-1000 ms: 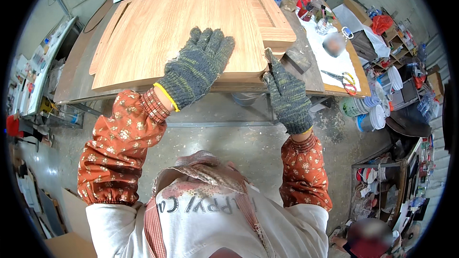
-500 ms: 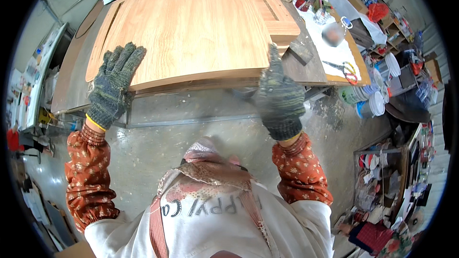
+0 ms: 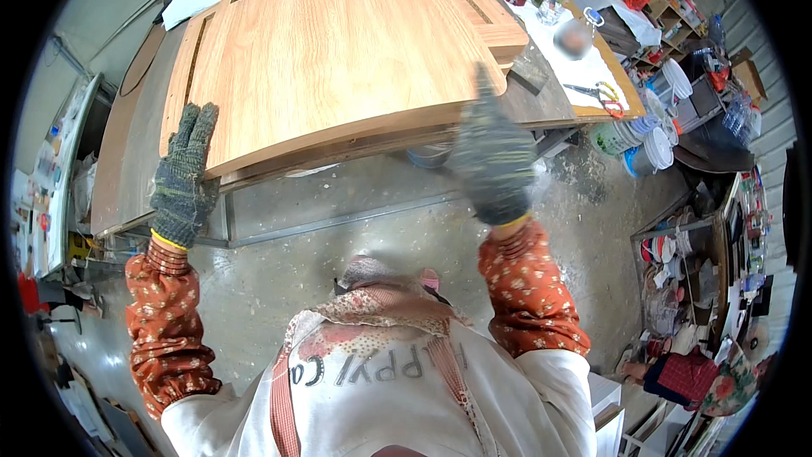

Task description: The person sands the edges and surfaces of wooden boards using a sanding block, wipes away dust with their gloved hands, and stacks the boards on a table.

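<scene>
A large light wood panel (image 3: 338, 51) with a smooth face lies on the workbench, a rectangular cutout near its far left. Beneath it, slotted wooden pieces stick out at both sides. My left hand (image 3: 184, 176), in a dark green knitted glove, rests at the panel's near left corner, fingers stretched out and holding nothing visible. At the near right corner my right hand (image 3: 495, 156), gloved alike, is smeared by motion. Its fingertips point toward the panel's edge; I cannot make out whether they touch it.
Scissors (image 3: 596, 95) with red and yellow handles lie on white paper at the bench's right, near jars and bottles. Buckets (image 3: 653, 152) stand beyond the right end. A grey metal bar (image 3: 347, 218) crosses below the bench. Another person (image 3: 685, 379) is at the lower right.
The view has turned slightly, so the bench and panel appear tilted. My left hand has slid nearer along the panel's left corner, its fingers closer together. My right hand is still blurred by movement.
</scene>
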`<control>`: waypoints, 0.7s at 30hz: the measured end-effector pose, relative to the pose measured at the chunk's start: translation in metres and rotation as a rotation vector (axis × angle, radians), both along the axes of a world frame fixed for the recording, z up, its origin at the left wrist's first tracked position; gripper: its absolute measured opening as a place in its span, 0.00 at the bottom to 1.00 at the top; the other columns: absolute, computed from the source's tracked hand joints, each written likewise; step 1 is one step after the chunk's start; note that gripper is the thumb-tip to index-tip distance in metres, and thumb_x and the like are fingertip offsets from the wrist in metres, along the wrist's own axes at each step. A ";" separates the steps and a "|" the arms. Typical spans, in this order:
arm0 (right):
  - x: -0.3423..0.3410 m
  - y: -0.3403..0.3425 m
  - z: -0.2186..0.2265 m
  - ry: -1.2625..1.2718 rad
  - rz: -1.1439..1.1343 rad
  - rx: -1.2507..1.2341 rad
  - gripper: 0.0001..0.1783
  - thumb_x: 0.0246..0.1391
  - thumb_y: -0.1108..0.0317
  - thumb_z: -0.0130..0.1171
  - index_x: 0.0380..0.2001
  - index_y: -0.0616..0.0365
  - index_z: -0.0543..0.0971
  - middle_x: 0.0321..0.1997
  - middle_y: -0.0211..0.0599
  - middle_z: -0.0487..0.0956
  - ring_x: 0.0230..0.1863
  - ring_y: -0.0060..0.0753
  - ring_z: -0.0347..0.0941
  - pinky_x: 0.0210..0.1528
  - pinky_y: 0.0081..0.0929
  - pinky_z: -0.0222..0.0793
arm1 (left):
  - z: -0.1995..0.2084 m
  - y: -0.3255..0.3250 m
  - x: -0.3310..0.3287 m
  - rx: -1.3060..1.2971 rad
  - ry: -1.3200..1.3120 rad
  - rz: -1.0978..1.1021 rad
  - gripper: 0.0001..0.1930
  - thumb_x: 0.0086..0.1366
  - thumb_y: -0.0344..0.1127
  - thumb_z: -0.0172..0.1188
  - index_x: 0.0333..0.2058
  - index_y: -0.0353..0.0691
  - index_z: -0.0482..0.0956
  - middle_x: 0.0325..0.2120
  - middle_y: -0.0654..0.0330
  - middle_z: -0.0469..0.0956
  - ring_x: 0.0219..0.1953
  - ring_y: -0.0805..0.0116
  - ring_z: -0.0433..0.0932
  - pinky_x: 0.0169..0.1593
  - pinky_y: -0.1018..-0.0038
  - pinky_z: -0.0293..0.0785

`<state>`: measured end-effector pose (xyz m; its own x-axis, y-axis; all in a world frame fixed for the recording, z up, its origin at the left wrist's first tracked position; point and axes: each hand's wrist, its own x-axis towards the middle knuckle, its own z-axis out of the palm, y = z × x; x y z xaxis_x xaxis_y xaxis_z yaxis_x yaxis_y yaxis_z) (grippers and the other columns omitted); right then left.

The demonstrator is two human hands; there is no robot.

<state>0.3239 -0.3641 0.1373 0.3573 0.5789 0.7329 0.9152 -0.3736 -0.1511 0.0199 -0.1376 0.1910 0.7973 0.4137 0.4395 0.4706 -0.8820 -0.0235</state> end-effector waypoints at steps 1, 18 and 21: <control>-0.017 0.016 -0.006 -0.056 0.062 0.020 0.34 0.52 0.70 0.53 0.63 0.63 0.59 0.16 0.29 0.68 0.14 0.25 0.61 0.17 0.27 0.62 | 0.001 -0.002 -0.002 0.026 -0.022 -0.012 0.38 0.48 0.19 0.58 0.61 0.43 0.63 0.61 0.53 0.63 0.64 0.54 0.60 0.63 0.63 0.61; -0.112 0.053 0.030 -0.301 0.029 -0.302 0.33 0.52 0.70 0.50 0.61 0.72 0.59 0.15 0.25 0.67 0.15 0.25 0.64 0.17 0.29 0.63 | -0.008 -0.023 0.008 0.005 -0.177 -0.125 0.42 0.38 0.17 0.63 0.58 0.45 0.66 0.57 0.52 0.68 0.59 0.54 0.66 0.62 0.65 0.63; -0.131 0.061 0.036 -0.428 0.129 -0.187 0.30 0.54 0.71 0.47 0.59 0.73 0.61 0.12 0.25 0.63 0.15 0.22 0.64 0.16 0.29 0.61 | -0.009 -0.015 -0.005 -0.042 -0.131 -0.145 0.40 0.41 0.16 0.61 0.58 0.43 0.68 0.58 0.54 0.68 0.60 0.56 0.66 0.63 0.66 0.62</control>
